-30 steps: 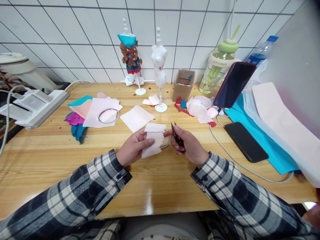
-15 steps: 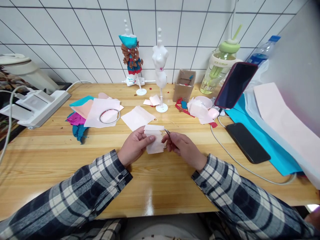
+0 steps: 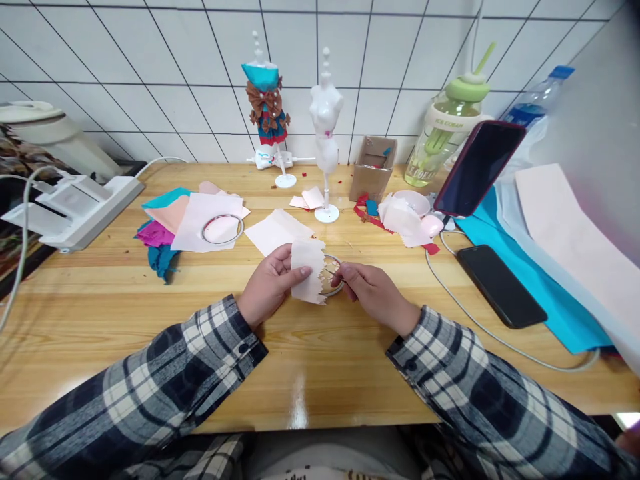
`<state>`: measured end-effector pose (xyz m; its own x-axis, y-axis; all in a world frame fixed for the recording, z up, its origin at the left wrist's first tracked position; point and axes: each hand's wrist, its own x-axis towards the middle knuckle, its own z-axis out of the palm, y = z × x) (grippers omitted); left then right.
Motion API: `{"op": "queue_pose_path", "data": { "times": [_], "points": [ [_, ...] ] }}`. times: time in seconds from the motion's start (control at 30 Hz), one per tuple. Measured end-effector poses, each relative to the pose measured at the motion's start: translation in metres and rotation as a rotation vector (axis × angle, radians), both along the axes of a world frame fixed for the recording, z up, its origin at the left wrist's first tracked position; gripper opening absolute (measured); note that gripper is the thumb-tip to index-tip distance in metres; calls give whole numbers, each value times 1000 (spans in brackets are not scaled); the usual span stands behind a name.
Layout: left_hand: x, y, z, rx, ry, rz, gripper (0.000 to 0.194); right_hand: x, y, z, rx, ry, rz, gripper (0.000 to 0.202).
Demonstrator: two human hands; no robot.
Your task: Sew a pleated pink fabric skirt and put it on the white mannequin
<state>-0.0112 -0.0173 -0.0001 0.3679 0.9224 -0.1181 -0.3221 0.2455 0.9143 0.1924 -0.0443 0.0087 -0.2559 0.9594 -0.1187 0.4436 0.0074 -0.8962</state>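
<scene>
My left hand (image 3: 267, 283) is closed on a pale pink piece of paper or cloth (image 3: 307, 273), thumb on the front. Its right edge is jagged. Beside that edge, my right hand (image 3: 367, 290) pinches a thin pointed metal tool (image 3: 331, 271), mostly hidden by the fingers, so its kind is unclear. A round hoop (image 3: 342, 287) shows between the hands, partly behind the piece, with small white bits inside its outline. Just behind my left hand lies a flat pale pink sheet (image 3: 275, 228).
A bare white mannequin (image 3: 326, 110) and a dressed mannequin (image 3: 264, 100) stand at the back. Left are coloured sheets (image 3: 167, 213) with another hoop (image 3: 203, 229). To the right are a cardboard box (image 3: 373, 175), a bottle (image 3: 425, 150), a propped phone (image 3: 480, 167) and a flat phone (image 3: 501, 285).
The piece in my left hand has turned, and its jagged edge shows more plainly. The hoop beside it has come into view. The tool's tip has shifted slightly lower.
</scene>
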Motion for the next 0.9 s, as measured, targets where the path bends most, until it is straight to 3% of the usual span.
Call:
{"op": "queue_pose_path", "data": {
  "times": [0.37, 0.57, 0.77, 0.9],
  "points": [
    [-4, 3, -3, 130, 80, 45, 65, 0, 2, 2, 35, 41, -15, 46],
    [-3, 3, 1, 146, 103, 75, 63, -5, -4, 4, 30, 28, 7, 41],
    [-2, 1, 5, 111, 123, 70, 68, -1, -4, -1, 103, 241, -56, 42],
    [-3, 1, 4, 102, 106, 55, 71, 3, -1, -6, 111, 175, -64, 41]
  ]
}}
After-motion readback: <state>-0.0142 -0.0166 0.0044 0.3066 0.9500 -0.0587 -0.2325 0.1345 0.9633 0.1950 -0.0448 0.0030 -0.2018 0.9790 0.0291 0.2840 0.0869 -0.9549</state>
